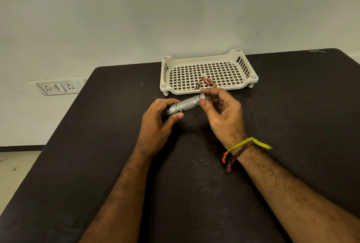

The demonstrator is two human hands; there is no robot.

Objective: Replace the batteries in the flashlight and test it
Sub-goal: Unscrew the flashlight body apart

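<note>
A silver flashlight (187, 104) is held just above the dark counter (97, 145), between two hands. The left hand (157, 124) wraps its fingers around the wide head end. The right hand (222, 114) pinches the back end, with the thumb on the near side and the fingers (211, 92) curled over the top. The flashlight tilts, with its back end pointing up and to the right. Just behind it sits a white tray (194, 58) with holes. Three small batteries (206, 82) lie close together near the tray's front edge. Colored strings (241, 145) are tied on the right wrist.
</note>
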